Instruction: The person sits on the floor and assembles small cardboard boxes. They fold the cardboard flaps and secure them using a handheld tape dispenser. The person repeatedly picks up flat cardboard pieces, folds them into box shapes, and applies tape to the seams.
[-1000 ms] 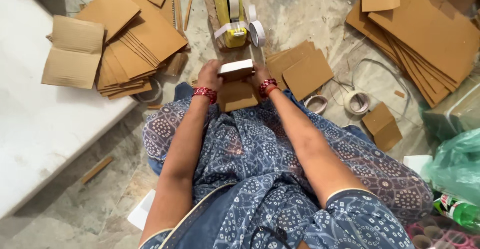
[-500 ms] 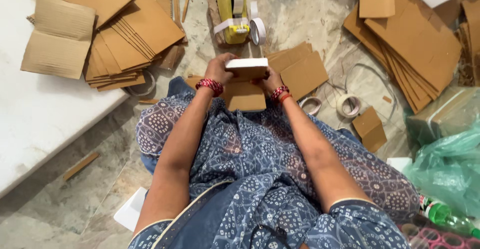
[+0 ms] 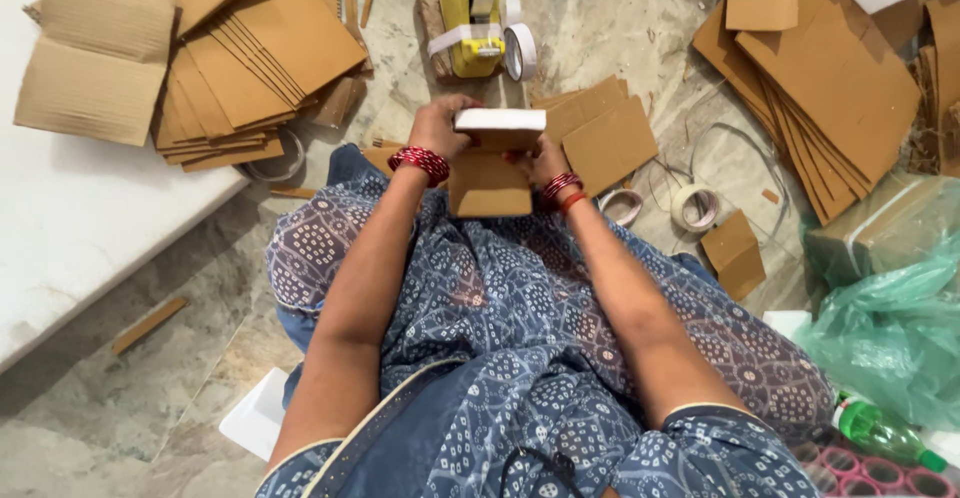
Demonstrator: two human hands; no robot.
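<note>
Both hands up front over the lap: left hand [image 3: 437, 126] and right hand [image 3: 545, 161] have fingers clamped on one small cardboard box [image 3: 490, 183] with a white block [image 3: 500, 121] seated at its top, left fingers on the left edge, right fingers on the right. Just beyond the fingers: one yellow tape dispenser [image 3: 466, 18] on the floor, white roll mounted. Right of the right fingers: two loose tape rolls [image 3: 694, 206], a few flat cardboard pieces [image 3: 605, 138], then a big fanned cardboard stack [image 3: 830, 78]. Left of the left fingers: another stack of flat sheets [image 3: 240, 58], part on the white tabletop [image 3: 70, 238]. Far right: green plastic bag [image 3: 890, 328], one green bottle [image 3: 880, 433].
</note>
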